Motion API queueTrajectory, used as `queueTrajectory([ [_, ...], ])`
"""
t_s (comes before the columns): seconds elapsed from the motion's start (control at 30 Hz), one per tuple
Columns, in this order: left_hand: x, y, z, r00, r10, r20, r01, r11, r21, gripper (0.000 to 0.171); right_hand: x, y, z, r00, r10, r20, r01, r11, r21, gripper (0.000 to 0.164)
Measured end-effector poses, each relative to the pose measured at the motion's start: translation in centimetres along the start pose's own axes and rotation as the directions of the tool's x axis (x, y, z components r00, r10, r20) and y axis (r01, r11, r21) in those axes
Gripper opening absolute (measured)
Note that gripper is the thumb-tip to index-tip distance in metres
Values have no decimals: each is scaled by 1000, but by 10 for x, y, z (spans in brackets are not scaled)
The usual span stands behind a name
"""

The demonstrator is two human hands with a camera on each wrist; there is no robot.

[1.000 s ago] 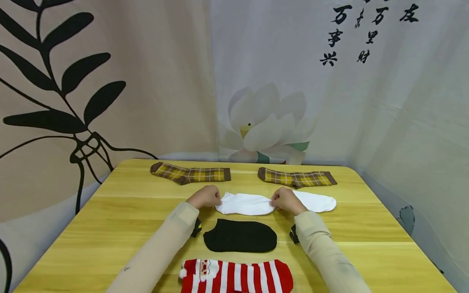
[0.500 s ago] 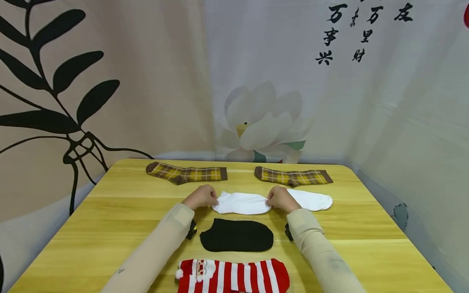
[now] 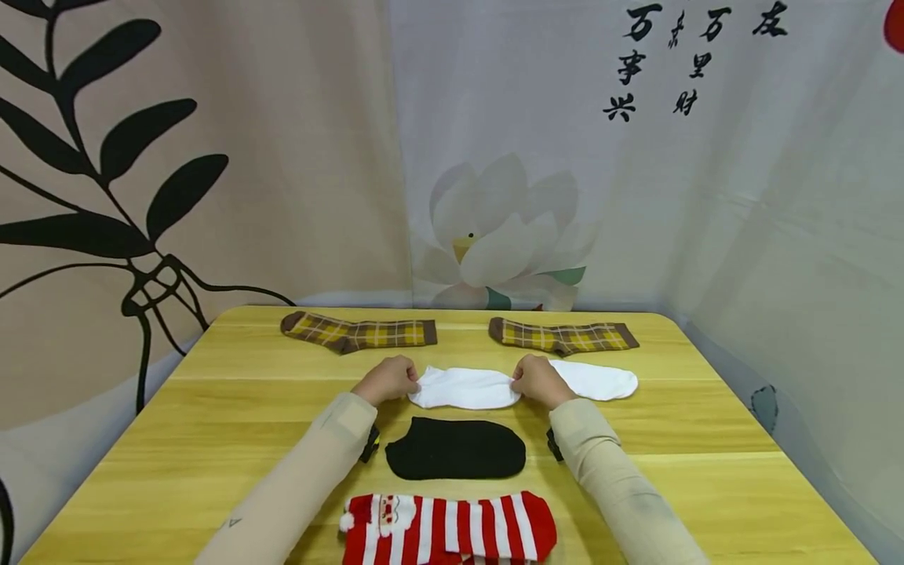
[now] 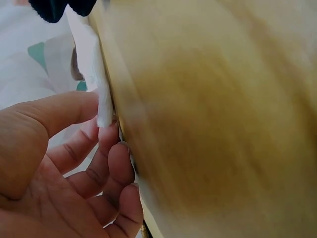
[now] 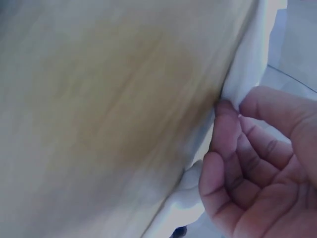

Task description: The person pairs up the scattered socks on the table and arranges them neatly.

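A white sock (image 3: 463, 388) lies flat across the middle of the table, stretched lengthwise between two hands. The left hand (image 3: 387, 380) pinches its left end; in the left wrist view the sock's edge (image 4: 104, 106) sits between thumb and fingers. At the other end, the right hand (image 3: 542, 382) pinches the sock between thumb and index finger. Another white sock (image 3: 596, 380) extends to the right from behind the right hand, which hides its near end. Closer to the person lies a black ankle sock (image 3: 455, 449), between the two forearms.
Two brown-and-yellow plaid socks, the left one (image 3: 367, 334) and the right one (image 3: 563, 337), lie along the far table edge. A red-and-white striped Santa sock (image 3: 452, 527) lies at the near side, cut off by the frame. A printed curtain (image 3: 318, 157) hangs behind the wooden table (image 3: 212, 447).
The head view has shifted slightly, so everything sits a little further left in frame. Both hands keep their pinch on the white sock, and the socks stay in place.
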State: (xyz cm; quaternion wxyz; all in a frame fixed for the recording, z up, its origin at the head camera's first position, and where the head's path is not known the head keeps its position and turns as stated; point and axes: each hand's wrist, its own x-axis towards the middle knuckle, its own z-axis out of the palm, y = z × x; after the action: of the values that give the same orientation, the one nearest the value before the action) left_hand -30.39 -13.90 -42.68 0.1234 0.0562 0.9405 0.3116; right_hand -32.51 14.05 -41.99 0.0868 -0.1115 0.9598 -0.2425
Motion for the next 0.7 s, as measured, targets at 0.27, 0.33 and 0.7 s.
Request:
queueTrajectory([
  [0.27,0,2,0,999,21,-29,-20,999,27,12,-1,0,-1,1000,-9,0,9,1000,-9,7],
  [0.33,-1,3,-1,999,21,-31,-21,999,29,12,-2,0,-3,1000,-10,1,10,1000,-4,8],
  [0.7,-6,7,-2,1000,12,-25,-10,995,102,8,-18,2,-19,1000,10,-4,-9,1000,26,12],
])
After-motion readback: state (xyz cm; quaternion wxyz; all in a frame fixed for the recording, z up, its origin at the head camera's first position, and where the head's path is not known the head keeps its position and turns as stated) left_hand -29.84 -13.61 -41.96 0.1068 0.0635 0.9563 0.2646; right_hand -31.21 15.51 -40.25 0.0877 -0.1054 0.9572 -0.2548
